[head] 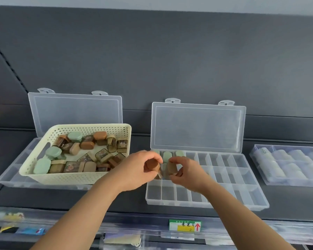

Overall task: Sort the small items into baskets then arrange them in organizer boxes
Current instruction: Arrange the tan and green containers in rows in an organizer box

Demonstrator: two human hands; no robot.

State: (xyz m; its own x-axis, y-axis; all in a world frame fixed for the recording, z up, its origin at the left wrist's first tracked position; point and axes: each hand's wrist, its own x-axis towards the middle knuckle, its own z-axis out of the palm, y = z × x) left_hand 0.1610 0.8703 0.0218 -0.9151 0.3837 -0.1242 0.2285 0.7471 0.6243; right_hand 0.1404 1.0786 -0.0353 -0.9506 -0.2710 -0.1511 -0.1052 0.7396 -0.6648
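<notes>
A brown tin (152,166) is pinched by its sides in the left hand (136,170), a tan tin (171,168) in the right hand (188,175); both are judged light and rigid.

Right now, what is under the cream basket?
The cream basket rests on an open clear organizer box, whose lid stands up behind it. A few compartments show at the left; those beneath the basket are covered and cannot be seen.

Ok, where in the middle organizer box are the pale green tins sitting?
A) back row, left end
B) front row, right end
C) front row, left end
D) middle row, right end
A: the pale green tins stand in the back-left compartments of the middle organizer box, beyond the left hand holding a brown tin and the right hand holding a second brown tin.
</notes>
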